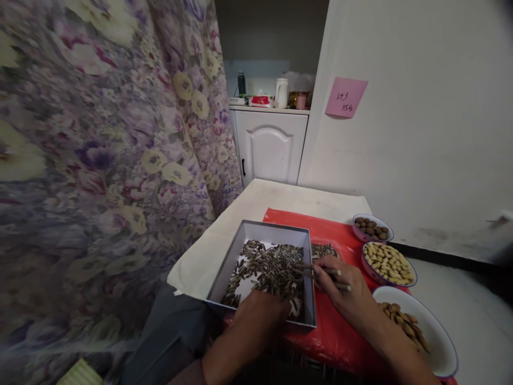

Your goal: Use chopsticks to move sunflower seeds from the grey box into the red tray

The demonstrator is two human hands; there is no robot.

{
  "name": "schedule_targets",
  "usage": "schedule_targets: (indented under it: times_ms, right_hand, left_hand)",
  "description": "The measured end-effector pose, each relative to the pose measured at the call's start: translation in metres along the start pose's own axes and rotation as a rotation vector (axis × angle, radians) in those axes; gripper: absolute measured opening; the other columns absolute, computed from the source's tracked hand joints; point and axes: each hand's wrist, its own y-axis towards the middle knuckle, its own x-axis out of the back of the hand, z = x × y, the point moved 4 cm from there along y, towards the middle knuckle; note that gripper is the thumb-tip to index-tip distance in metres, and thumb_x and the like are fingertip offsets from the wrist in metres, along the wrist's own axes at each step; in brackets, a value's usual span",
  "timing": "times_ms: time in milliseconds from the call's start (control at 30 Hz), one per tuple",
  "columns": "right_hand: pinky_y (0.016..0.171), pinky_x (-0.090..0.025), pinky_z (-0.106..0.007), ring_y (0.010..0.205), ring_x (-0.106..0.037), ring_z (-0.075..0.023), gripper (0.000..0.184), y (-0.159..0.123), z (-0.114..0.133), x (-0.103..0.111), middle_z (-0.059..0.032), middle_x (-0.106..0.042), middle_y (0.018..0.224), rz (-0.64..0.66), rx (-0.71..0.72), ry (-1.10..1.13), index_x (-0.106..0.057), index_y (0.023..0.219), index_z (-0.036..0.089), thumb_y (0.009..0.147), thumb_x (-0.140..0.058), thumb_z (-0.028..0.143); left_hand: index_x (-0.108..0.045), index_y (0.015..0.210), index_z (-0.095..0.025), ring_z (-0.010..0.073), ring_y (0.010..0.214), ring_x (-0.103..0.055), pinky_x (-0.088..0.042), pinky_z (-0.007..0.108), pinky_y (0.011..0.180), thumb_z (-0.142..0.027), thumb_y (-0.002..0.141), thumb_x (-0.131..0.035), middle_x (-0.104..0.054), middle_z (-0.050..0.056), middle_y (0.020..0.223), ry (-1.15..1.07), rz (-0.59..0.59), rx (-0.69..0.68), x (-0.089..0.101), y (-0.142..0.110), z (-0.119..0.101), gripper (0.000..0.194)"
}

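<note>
A pair of chopsticks [310, 271] is gripped in my right hand [340, 283], closed around them beside the right wall of a shallow box. Their tips reach over that wall to the sunflower seeds [276, 262] inside. The open box [221, 275] has a grey rim and a white bottom that shows in patches between the seeds. Across its near edge lies my left hand [262, 313], back upward and low over the seeds. Its fingers are bent down and hidden, so I cannot see what they touch. More sunflower seeds [324, 249] lie just right of the box, partly behind my right hand.
Along the table's right side stand bowls of round brown nuts [371, 229], of peanuts [387, 263] and of almonds [406, 326]. A red sheet [288, 215] covers part of the pale table top [312, 197]. A floral curtain [120, 160] hangs on the left.
</note>
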Motion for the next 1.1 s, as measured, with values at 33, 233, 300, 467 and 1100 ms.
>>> schedule_targets:
  times_ms: [33,233,300,467,1100]
  right_hand:
    - [0.058,-0.047,-0.027,0.064,-0.062,-0.0175,0.024,0.000,-0.001,-0.002,-0.0045,-0.067,0.074,0.003,-0.004,0.001,-0.063,0.082,0.020,0.098,-0.047,0.028]
    - [0.058,-0.046,-0.026,0.064,-0.062,-0.0170,0.024,0.001,-0.005,-0.007,-0.0043,-0.067,0.074,-0.003,-0.008,0.007,-0.064,0.081,0.019,0.097,-0.048,0.027]
    - [0.058,-0.046,-0.026,0.065,-0.063,-0.0172,0.024,0.001,-0.005,-0.006,-0.0045,-0.068,0.075,0.003,-0.016,0.006,-0.065,0.081,0.019,0.097,-0.048,0.027]
    - [0.058,-0.047,-0.026,0.067,-0.064,-0.0177,0.025,0.000,-0.003,0.001,-0.0049,-0.068,0.077,0.013,-0.052,0.041,-0.064,0.083,0.019,0.097,-0.047,0.029]
    - [0.060,-0.047,-0.026,0.064,-0.061,-0.0170,0.030,-0.001,-0.006,0.009,-0.0026,-0.064,0.070,0.030,-0.088,0.090,-0.062,0.079,0.019,0.099,-0.045,0.035]
  left_hand:
    - [-0.071,0.098,-0.020,0.0276,0.083,-0.072,-0.053,0.032,0.064,-0.017,0.083,-0.055,-0.075,0.011,0.092,-0.009,0.001,-0.001,0.000,0.000,0.000,0.022]
    - [-0.070,0.095,-0.019,0.0254,0.082,-0.072,-0.053,0.031,0.067,-0.013,0.081,-0.056,-0.075,0.010,0.089,-0.015,-0.029,0.007,0.005,-0.001,-0.002,0.021]
    - [-0.069,0.095,-0.020,0.0270,0.081,-0.072,-0.054,0.032,0.065,-0.013,0.081,-0.056,-0.075,0.009,0.090,0.010,-0.001,0.006,0.004,-0.001,-0.002,0.020]
    - [-0.068,0.095,-0.021,0.0268,0.081,-0.072,-0.053,0.031,0.064,-0.016,0.080,-0.060,-0.075,0.008,0.090,0.036,-0.016,-0.011,0.001,-0.002,-0.001,0.018]
    - [-0.070,0.095,-0.021,0.0262,0.086,-0.071,-0.053,0.032,0.068,-0.018,0.083,-0.055,-0.075,0.008,0.094,-0.012,0.031,0.028,0.009,-0.002,-0.002,0.019]
